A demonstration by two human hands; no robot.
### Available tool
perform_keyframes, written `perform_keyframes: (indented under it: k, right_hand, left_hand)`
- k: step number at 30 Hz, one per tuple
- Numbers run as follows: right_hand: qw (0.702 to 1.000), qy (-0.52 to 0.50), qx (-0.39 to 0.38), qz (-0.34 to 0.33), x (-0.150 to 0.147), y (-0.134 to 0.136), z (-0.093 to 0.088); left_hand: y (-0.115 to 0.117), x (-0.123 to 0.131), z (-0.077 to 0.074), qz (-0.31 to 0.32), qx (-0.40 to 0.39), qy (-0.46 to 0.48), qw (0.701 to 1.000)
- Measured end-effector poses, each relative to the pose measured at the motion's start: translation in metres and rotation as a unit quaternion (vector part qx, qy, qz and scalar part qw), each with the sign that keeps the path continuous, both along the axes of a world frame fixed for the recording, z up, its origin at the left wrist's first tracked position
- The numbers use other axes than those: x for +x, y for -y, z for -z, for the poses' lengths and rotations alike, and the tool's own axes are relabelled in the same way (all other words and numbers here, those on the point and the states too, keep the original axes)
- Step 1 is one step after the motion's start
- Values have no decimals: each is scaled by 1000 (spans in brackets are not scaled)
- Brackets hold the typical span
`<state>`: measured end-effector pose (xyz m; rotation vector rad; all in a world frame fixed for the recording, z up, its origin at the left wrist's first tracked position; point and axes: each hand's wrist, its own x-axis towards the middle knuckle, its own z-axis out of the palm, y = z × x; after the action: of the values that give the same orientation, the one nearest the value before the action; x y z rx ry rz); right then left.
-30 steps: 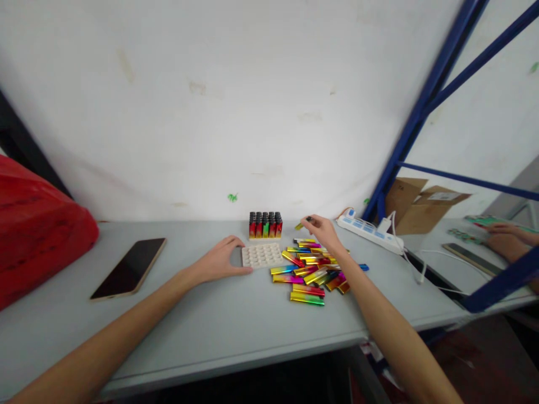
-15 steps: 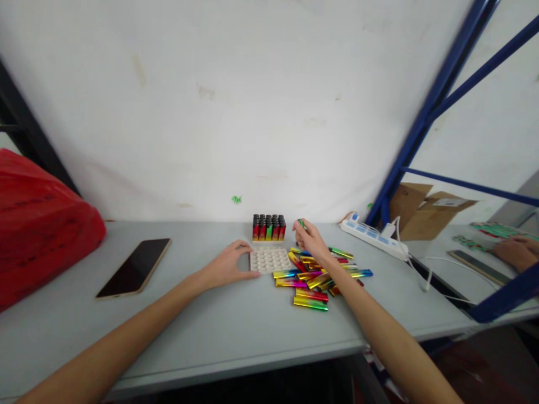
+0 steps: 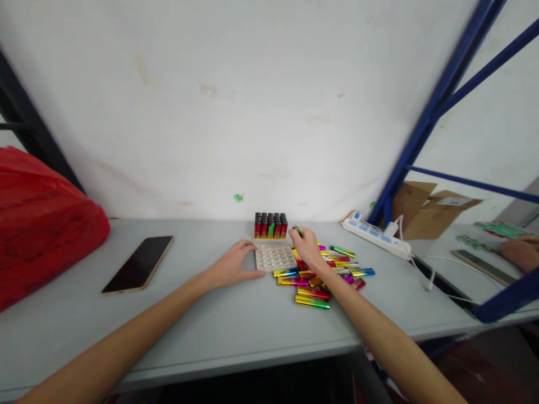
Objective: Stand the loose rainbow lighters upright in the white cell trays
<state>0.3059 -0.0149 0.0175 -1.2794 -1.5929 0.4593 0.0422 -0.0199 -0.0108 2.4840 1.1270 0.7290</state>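
My left hand [image 3: 238, 264] grips the left side of a small whitish tray [image 3: 275, 258] with rows of round pockets, thumb at the near corner and fingers at the far one. My right hand [image 3: 306, 247] is closed on a green lighter [image 3: 297, 230], its dark top poking out above the fingers. That hand is up over the far right corner of the tray. Behind the tray, a block of upright red, yellow and green lighters [image 3: 270, 227] with black tops stands in rows. Shiny multicoloured lighters [image 3: 312, 302] lie in a loose pile, partly hidden by my right forearm.
A phone [image 3: 138, 265] and a red plastic bag [image 3: 46, 224] are on the left of the grey table [image 3: 202, 336]. At right are a white power strip [image 3: 374, 238] with cables, a blue metal frame [image 3: 415, 148], a cardboard box [image 3: 433, 213] and another person's hand [image 3: 522, 252].
My right hand, with the lighter, has come slightly left and nearer the tray. My left hand keeps its hold on the tray. The whole view has shifted a little.
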Motion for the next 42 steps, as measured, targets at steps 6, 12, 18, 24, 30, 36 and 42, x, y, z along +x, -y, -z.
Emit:
perform_keyframes:
  k: [6, 12, 18, 24, 30, 36, 42]
  right_hand:
    - [999, -5, 11, -43, -2, 4, -2]
    - [999, 17, 9, -28, -6, 3, 4]
    - [999, 31, 11, -34, -5, 2, 5]
    - [988, 65, 3, -141, -9, 8, 0]
    - [969, 200, 78, -119, -20, 6, 1]
    - [964, 225, 50, -136, -34, -7, 11]
    - [934, 304, 67, -177, -40, -18, 19]
  left_hand:
    - [-3, -3, 0, 5, -2, 18, 1000]
    - [-2, -3, -2, 3, -16, 22, 1000]
    - [-6, -4, 3, -1, -14, 32, 999]
    - [-8, -4, 6, -7, -27, 43, 999]
    - [-8, -3, 6, -8, -24, 48, 999]
    - [-9, -3, 6, -9, -32, 47, 998]
    - [-10, -3, 5, -5, -34, 38, 999]
